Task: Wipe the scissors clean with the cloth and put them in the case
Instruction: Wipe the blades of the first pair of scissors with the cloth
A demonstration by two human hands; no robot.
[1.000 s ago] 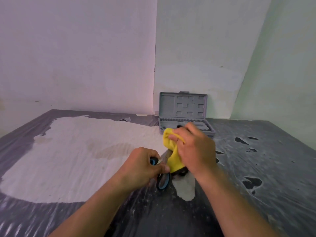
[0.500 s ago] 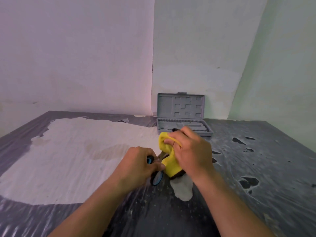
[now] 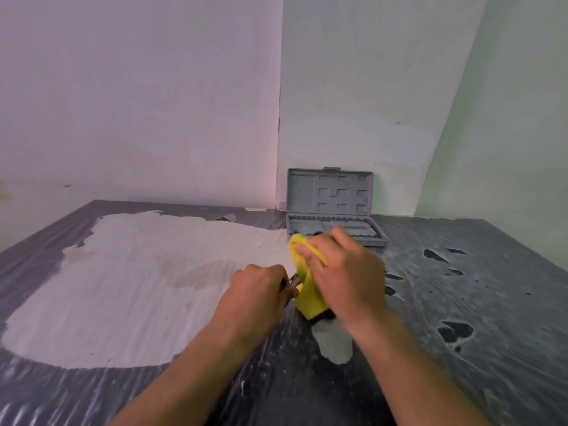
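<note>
While gripping scissors, curled fingers.

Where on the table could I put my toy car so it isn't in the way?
The wide pale patch left of the left hand lies bare, as does the dark tabletop on the right. It is crowded around the hands, yellow cloth and grey case.

A yellow cloth, a grey case, and a dark, white-blotched table.
</note>
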